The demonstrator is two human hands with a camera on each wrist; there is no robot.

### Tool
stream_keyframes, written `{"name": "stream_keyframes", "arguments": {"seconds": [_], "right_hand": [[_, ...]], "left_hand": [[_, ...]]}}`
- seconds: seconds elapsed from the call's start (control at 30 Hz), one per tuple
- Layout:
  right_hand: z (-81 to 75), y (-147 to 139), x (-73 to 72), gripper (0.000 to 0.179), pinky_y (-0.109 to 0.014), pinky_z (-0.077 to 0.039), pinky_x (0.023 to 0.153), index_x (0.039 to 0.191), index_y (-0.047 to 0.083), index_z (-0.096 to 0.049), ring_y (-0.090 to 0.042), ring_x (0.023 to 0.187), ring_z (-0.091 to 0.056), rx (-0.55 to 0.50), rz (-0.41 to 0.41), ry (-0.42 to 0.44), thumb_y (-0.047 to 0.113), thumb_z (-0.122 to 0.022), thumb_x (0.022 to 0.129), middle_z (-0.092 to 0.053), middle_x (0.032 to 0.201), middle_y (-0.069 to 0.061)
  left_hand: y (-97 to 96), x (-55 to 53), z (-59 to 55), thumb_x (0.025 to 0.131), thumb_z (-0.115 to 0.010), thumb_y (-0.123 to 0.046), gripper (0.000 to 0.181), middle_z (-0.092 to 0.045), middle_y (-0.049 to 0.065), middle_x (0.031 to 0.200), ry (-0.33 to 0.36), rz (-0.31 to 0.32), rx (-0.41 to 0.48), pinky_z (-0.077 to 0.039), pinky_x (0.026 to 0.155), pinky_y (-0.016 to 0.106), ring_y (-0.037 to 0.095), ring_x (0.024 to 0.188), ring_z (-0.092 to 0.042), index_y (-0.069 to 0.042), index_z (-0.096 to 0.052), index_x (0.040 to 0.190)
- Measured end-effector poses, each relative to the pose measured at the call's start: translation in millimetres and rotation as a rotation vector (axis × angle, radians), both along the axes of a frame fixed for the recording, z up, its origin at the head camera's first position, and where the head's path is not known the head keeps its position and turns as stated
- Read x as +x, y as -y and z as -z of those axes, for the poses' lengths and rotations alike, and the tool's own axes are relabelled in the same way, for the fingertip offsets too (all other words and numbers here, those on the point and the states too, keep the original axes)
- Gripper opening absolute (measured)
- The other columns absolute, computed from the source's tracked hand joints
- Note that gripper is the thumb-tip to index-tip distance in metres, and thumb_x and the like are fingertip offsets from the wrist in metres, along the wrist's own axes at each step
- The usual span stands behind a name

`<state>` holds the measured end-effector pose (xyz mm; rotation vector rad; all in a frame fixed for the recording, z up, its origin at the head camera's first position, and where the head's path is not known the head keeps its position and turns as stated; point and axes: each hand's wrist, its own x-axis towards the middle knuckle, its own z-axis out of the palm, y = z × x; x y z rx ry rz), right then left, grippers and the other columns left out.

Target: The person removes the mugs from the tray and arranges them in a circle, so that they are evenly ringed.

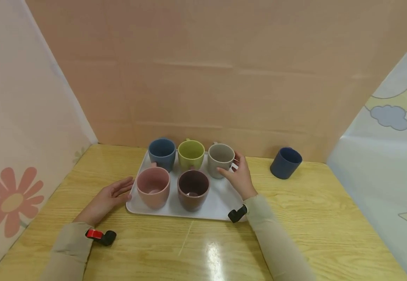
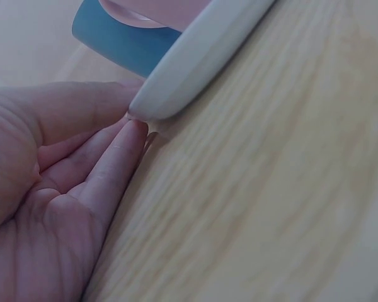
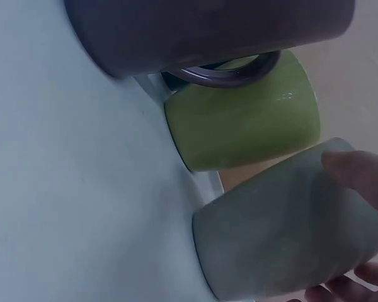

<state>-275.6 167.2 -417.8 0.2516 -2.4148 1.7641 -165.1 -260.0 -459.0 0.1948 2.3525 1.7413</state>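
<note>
OK, head: right grip (image 1: 239,177) holds grey mug (image 1: 219,166) at tray (image 1: 221,201), right of centre. Left wrist: left grip (image 2: 57,207) touches tray edge, fingers extended; I'd brace lightly. Right wrist: grey mug lower right; I'd clear the green mug (image 3: 246,119).

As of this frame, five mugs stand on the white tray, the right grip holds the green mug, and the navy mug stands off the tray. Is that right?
No: the right grip holds the grey mug, not the green one, as the head view shows. The tray and the navy mug are as you said.
</note>
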Motion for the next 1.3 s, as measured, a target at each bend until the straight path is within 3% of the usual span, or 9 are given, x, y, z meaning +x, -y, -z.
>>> {"name": "stream_keyframes", "arguments": {"seconds": [0.23, 0.73, 1.3], "right_hand": [[0.7, 10, -3.1, 0.086, -0.050, -0.039, 0.113, 0.147, -0.003, -0.033, -0.038, 0.137, -0.042, -0.054, 0.049, 0.006, 0.008, -0.086, 0.081, -0.042, 0.147, -0.021], [4.6, 11, -6.7, 0.084, -0.046, -0.043, 0.109, 0.145, -0.001, -0.040, -0.035, 0.132, -0.048, -0.031, 0.084, -0.003, 0.014, -0.089, 0.079, -0.049, 0.143, -0.017], [5.0, -8, 5.3, 0.080, -0.044, -0.049, 0.104, 0.142, 0.006, -0.052, -0.027, 0.127, -0.054, 0.020, 0.114, -0.060, 0.020, -0.093, 0.075, -0.058, 0.135, -0.011]], "left_hand": [[-0.2, 0.3, -0.2, 0.100, -0.066, -0.032, 0.077, -0.039, 0.016, 0.159, -0.008, 0.000, 0.005, -0.038, 0.096, 0.007, 0.036, 0.144, -0.037, -0.007, -0.027, 0.161], [1.5, -0.3, 1.6, 0.099, -0.067, -0.032, 0.077, -0.039, 0.016, 0.159, -0.011, 0.003, 0.003, -0.039, 0.096, 0.008, 0.033, 0.143, -0.040, -0.007, -0.027, 0.160], [0.6, -0.9, 0.2, 0.099, -0.067, -0.034, 0.076, -0.040, 0.013, 0.159, 0.000, -0.004, -0.008, -0.037, 0.096, 0.007, 0.032, 0.145, -0.037, -0.010, -0.029, 0.161]]}}
